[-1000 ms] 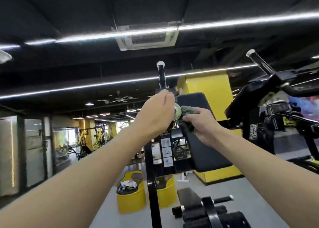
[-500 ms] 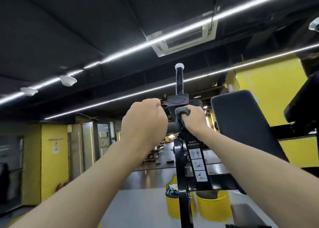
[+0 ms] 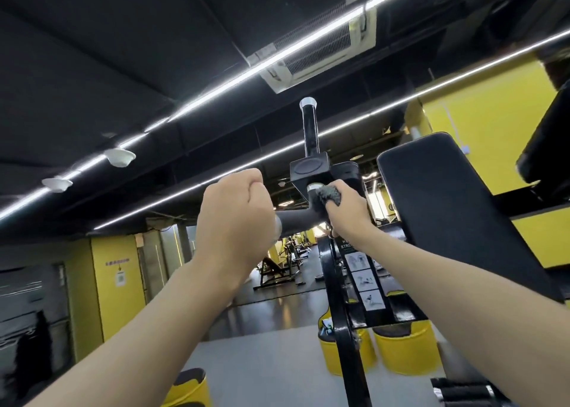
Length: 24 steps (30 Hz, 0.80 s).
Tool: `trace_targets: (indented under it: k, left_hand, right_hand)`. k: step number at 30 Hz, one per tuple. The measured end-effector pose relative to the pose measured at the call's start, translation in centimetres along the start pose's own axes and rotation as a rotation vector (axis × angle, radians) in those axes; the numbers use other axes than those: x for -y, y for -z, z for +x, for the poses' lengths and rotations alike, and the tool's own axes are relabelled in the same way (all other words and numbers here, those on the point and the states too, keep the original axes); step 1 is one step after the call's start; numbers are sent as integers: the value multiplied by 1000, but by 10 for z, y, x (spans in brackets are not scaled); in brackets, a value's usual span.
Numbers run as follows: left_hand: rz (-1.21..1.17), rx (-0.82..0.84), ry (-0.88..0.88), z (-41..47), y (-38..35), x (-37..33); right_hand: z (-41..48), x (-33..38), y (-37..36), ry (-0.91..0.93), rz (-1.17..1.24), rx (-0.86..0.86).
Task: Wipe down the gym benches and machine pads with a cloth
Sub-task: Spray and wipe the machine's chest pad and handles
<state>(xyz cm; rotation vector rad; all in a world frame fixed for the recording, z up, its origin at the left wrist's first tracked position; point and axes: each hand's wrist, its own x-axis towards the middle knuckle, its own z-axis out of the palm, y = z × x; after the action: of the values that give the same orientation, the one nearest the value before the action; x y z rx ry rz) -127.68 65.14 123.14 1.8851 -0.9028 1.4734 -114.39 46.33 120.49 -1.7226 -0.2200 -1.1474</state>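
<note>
My right grip is grasping the dark grey cloth and pressing it on the black foam handle bar, right under the machine's square black bracket. My left grip is sitting clenched in a fist at the bar's silver end, and I cannot tell if it is touching the bar. The big black back pad is standing near the cloth on its right, not touching it.

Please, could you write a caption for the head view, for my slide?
Right hand presses a grey cloth on a gym machine's padded handle; left hand is a fist beside its end.
</note>
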Motion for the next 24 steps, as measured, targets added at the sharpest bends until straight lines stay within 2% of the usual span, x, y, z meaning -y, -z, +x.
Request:
trace_targets:
  k: [3, 5, 6, 8, 11, 13, 18, 21, 24]
  left_hand:
    - [-13, -20, -5, 1, -3, 3]
    - [-30, -37, -4, 1, -5, 6]
    - [-36, -43, -4, 1, -6, 7]
    - [-43, -48, 4, 2, -7, 11]
    - [-27, -42, -2, 1, -7, 12]
    - [-18, -33, -2, 2, -7, 12]
    - [-37, -45, -7, 2, -8, 14]
    - [-68, -53, -13, 1, -9, 13]
    - [-87, -62, -18, 1, -8, 11]
  right_hand:
    - [-14, -2, 4, 41, -14, 102]
    - [-18, -3, 15, 59, 79, 219]
    - [-17, -3, 19, 47, 126, 223]
    - [-7, -1, 19, -29, 192, 153]
    - [4, 5, 0, -271, 357, 219]
    - [10, 5, -7, -327, 334, 168]
    - [-2, -5, -2, -113, 199, 6]
    - [-6, -5, 3, 36, 13, 27]
    - [-2, -5, 8, 86, -9, 26]
